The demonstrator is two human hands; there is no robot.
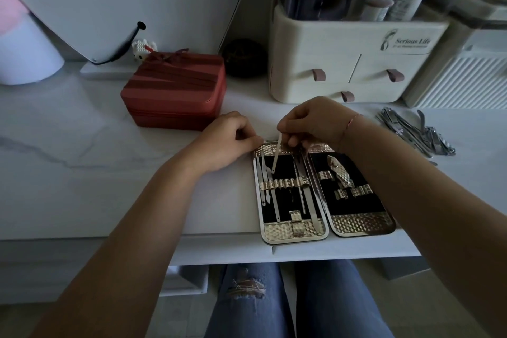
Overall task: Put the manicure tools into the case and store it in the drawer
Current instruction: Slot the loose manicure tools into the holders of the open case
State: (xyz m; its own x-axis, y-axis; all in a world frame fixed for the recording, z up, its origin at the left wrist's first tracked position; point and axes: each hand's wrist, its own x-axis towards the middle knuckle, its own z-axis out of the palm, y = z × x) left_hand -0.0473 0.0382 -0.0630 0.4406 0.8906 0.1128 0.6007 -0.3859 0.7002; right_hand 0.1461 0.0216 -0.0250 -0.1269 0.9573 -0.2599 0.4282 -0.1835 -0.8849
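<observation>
One-handed, pinches a slim metal tool in the right grip, thumb and fingertips closed on its upper end. Holds it tilted, lower tip over the black lining in the left half of the open manicure case, just above the row of gold loops. Rests the left grip on the desk, fingers curled, thumb tip against the case's far left corner; cannot tell whether pinching the rim or only touching it. Has the case lying flat at the desk's front edge, several thin tools under the loops on the left, a gold-patterned clipper strapped in the right half. Leaves a heap of loose steel tools well apart toward the right edge. Has a red zipped box just beyond the left grip and a cream drawer organizer along the back edge.
</observation>
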